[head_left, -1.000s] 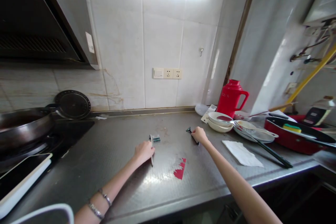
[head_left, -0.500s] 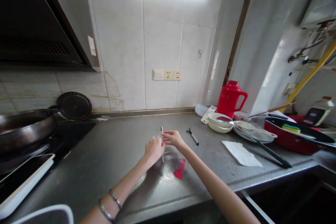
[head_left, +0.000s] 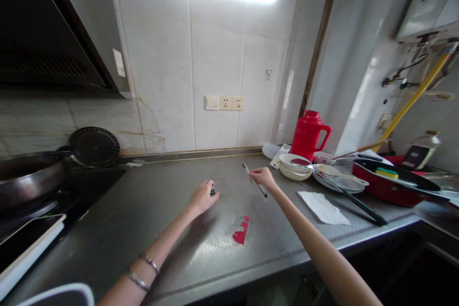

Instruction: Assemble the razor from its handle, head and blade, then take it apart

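Observation:
My left hand [head_left: 203, 197] is curled around a small object, dark with a clear part [head_left: 213, 189], low over the steel counter [head_left: 172, 186]. Fingers cover most of it, so its kind cannot be made out. To the right, my right hand [head_left: 263, 177] pinches a thin pale stick with a dark tip [head_left: 245, 167], slanting from upper left to lower right. A razor's dark handle end [head_left: 265, 195] shows just below that hand; the rest is hidden or overlaps the stick. A jagged red patch [head_left: 242, 231] marks the counter between my forearms.
A white napkin [head_left: 322, 207], stacked bowls [head_left: 294, 172], a red thermos [head_left: 309, 136] and a red pan [head_left: 380, 189] with a sponge [head_left: 386, 173] stand right. On the left are a steel pot [head_left: 30, 172], a round black lid [head_left: 93, 147] and a white-edged tray [head_left: 30, 248].
My hands were together over the counter and have parted. The right moved right with the stick, to where the razor lay in plain view; the left stayed low with the small object.

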Motion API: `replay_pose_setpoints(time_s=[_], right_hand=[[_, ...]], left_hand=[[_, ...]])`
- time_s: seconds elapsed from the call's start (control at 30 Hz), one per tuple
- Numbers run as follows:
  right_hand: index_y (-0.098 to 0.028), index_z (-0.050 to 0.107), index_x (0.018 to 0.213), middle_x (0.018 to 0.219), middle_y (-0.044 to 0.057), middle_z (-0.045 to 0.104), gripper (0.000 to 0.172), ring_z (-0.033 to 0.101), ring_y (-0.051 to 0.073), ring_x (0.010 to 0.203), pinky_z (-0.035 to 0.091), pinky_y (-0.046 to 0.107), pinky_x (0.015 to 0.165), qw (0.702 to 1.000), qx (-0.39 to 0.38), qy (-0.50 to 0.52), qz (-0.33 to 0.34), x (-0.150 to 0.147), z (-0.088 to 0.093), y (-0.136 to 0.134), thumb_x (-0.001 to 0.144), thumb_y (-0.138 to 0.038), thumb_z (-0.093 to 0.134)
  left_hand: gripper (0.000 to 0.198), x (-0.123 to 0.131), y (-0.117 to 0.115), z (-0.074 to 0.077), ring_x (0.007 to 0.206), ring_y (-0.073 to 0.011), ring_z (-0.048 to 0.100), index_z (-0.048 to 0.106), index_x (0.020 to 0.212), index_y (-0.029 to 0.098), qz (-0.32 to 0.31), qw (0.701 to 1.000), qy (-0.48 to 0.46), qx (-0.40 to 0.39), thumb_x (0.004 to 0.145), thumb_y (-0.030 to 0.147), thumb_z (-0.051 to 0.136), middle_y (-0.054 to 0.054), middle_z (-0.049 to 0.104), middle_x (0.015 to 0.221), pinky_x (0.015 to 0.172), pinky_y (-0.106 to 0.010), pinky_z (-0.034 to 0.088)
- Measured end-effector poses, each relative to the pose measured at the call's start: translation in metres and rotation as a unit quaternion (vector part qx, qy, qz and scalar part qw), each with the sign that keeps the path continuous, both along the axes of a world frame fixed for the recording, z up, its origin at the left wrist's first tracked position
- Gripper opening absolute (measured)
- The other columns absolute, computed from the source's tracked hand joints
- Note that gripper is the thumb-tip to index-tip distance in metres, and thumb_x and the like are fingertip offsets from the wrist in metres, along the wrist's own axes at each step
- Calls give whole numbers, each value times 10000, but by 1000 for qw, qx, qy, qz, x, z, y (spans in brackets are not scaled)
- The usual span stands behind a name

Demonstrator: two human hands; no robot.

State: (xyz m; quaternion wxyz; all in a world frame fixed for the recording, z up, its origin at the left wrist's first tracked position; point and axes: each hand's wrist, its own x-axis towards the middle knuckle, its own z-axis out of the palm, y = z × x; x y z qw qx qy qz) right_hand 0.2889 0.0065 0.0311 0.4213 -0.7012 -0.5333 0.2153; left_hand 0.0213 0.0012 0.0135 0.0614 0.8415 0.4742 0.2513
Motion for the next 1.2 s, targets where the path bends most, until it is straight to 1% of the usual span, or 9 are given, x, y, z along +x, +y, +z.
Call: replay_pose_setpoints(time_s=[0.1,0.2,0.37,0.47,0.63,0.87,1.07,1.13,1.2], right_hand=[[-130,727,814,661,63,688,230,635,161,667,429,180,573,981,-28,-184,-61,45,-4,5,700,-245,563],[-117,726,790,738,101,700,202,645,194,750,429,196,610,970,-50,-226,-77,69,-15,9,693,-195,566],[-100,706,751,781,146,694,144,648,222,773,430,221,629,960,-86,-256,-75,73,-35,13,680,-138,586],[-97,695,774,812,161,689,154,648,227,779,430,230,628,954,-100,-272,-72,71,-41,17,693,-118,565],[-99,680,794,860,160,681,159,643,231,810,429,238,646,948,-111,-290,-68,68,-43,22,704,-104,549],[-105,680,784,860,167,680,135,643,227,802,426,235,635,945,-112,-301,-59,64,-40,17,711,-136,570],[-98,695,798,837,169,683,179,636,224,802,421,233,657,945,-88,-308,-58,62,-19,7,730,-183,554],[-116,704,821,847,147,689,191,627,210,824,418,222,692,947,-67,-312,-33,56,-8,4,729,-187,551],[-140,706,875,863,112,695,220,620,189,824,417,213,724,950,-29,-308,35,44,0,0,721,-194,558]], left_hand=[[416,-18,21,-10,1082,-246,505,514,1099,116,-5,1000,10,2,735,316,539,-143,569,1126,923,-332,376],[548,-28,37,-24,1146,-269,470,469,1184,106,-2,1000,8,-28,688,310,580,-162,522,1220,967,-351,349],[614,-30,48,-39,1185,-267,452,437,1236,92,-2,999,-14,-46,676,299,583,-174,496,1272,997,-342,329],[631,-28,51,-41,1197,-254,446,417,1262,101,4,998,-20,-60,681,290,577,-161,487,1290,998,-321,328],[636,-25,54,-42,1148,-241,491,393,1280,80,-7,997,-13,-69,686,238,559,-169,509,1264,974,-310,346],[579,-22,53,-42,1074,-234,543,417,1245,112,-17,997,-19,-76,688,197,552,-151,564,1196,917,-315,389],[532,-22,53,-41,992,-213,579,437,1198,148,-24,996,-40,-81,683,180,564,-111,601,1128,882,-313,412],[541,-20,51,-39,976,-204,582,431,1199,151,-34,995,-57,-79,680,186,581,-110,603,1114,876,-315,416],[560,-15,46,-36,967,-199,581,421,1209,142,-59,993,-71,-76,681,203,597,-117,599,1107,875,-318,418]])
